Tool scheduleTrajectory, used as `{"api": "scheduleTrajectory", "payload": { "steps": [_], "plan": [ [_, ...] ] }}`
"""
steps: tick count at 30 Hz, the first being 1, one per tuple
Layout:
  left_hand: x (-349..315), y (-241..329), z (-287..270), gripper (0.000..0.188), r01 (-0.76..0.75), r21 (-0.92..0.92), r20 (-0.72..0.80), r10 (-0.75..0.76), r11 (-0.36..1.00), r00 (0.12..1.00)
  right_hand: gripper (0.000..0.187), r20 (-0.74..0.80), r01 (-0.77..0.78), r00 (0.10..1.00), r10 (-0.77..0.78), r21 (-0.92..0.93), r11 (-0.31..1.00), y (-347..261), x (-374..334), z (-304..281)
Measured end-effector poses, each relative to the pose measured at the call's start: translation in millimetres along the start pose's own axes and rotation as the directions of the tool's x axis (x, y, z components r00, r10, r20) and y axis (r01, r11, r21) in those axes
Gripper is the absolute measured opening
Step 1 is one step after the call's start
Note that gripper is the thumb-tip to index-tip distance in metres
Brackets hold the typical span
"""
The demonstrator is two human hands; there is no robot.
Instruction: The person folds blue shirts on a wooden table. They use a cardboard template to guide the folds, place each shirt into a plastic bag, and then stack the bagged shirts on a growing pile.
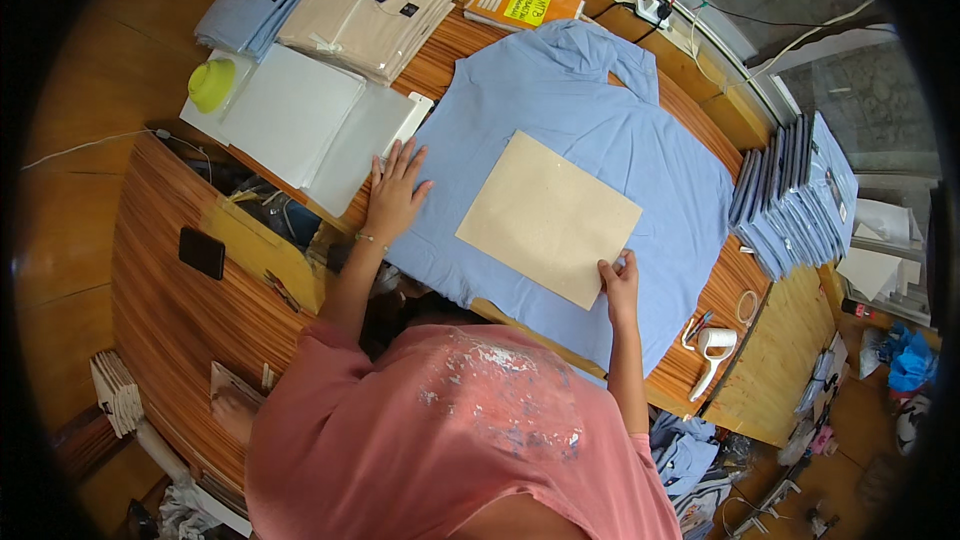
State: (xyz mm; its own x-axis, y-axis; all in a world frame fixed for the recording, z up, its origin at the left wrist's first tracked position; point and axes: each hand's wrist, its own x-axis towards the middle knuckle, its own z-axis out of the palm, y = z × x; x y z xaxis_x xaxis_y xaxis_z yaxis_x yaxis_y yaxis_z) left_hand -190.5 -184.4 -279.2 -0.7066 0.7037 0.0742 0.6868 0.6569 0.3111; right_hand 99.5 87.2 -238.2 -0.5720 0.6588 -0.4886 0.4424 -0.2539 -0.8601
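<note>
A light blue shirt (660, 180) lies spread over the wooden table, its collar end at the far side. On top of it rests a flat beige cardboard sheet (548, 215), turned at an angle. My right hand (620, 285) pinches the sheet's near right corner between thumb and fingers. My left hand (398, 190) lies flat with fingers spread at the shirt's left edge, apart from the cardboard. Just beyond its fingertips is a stack of clear plastic sleeves (355, 155).
Packed beige shirts (365, 15) and blue ones (262, 0) are stacked at the far left, near a lime-green bowl-shaped thing (210, 85). Folded blue shirts (795, 195) stand piled at the right. A white lint roller (714, 355) lies on the table's right side, a black phone (202, 252) at left.
</note>
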Motion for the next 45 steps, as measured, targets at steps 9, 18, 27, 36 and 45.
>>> {"api": "scheduleTrajectory", "payload": {
  "steps": [9,18,27,36,45],
  "plan": [
    [-2.8,15.1,-20.7,0.049,0.006,-0.335,-0.324,-0.122,0.942,0.938,0.019,0.016,0.161,0.986,-0.163,0.104,0.981,-57.9,32.5,73.7],
    [-9.4,73.0,-15.5,0.057,-0.034,-0.297,-0.231,-0.038,0.954,0.972,0.024,-0.011,0.147,0.989,-0.147,0.123,0.981,-37.9,69.8,99.8],
    [-5.8,78.3,7.8,0.048,0.028,-0.196,-0.150,-0.058,0.980,0.987,0.022,0.011,0.170,0.985,-0.172,0.101,0.980,-37.9,74.5,112.7],
    [-6.5,78.2,16.1,0.047,0.020,-0.130,-0.119,-0.036,0.991,0.992,0.024,0.005,0.175,0.985,-0.175,0.059,0.983,-34.0,74.8,107.8],
    [-6.7,79.7,15.3,0.048,0.040,-0.138,-0.131,-0.058,0.990,0.990,0.053,0.043,0.165,0.985,-0.166,0.029,0.986,-41.4,75.4,110.1]
  ]
}}
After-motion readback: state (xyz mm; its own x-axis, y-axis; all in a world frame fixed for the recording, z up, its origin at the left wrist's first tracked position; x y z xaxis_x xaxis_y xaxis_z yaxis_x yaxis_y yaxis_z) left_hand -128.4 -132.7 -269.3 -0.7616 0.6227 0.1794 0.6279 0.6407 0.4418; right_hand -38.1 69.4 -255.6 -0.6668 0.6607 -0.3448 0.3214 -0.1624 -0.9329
